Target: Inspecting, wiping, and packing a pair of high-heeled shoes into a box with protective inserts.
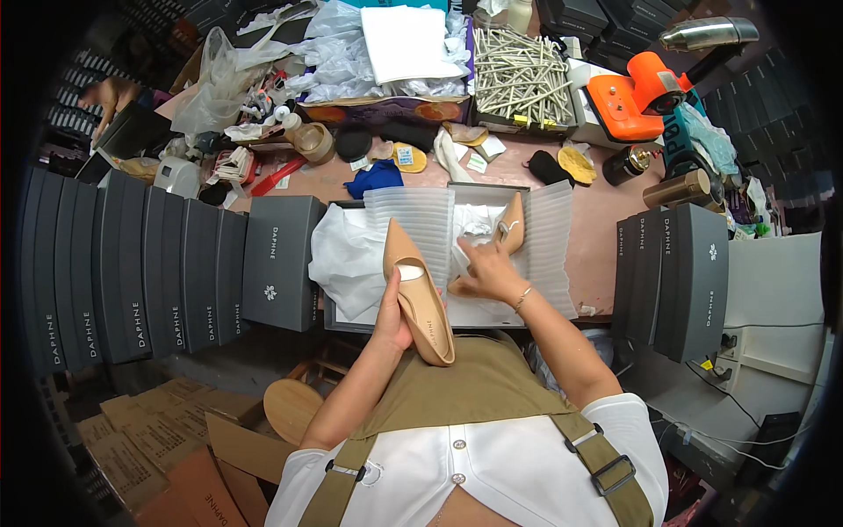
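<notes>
My left hand [392, 314] grips a beige pointed high-heel shoe [416, 285] by its side, holding it above the near edge of an open grey shoebox [338, 323]. My right hand [488, 270] rests inside the box on the second beige shoe [507, 230], which lies among white tissue paper [351, 255]. Two ribbed translucent foam sheets [423, 220] hang over the box's far and right sides.
Rows of closed grey shoeboxes [140, 272] stand at left, more [676, 277] at right. Behind the box: a blue cloth [373, 178], tape roll [316, 142], orange tape dispenser [637, 92], tray of paper sticks [520, 77], plastic bags. Another person's hand [104, 95] far left. Wooden stool [292, 408] below.
</notes>
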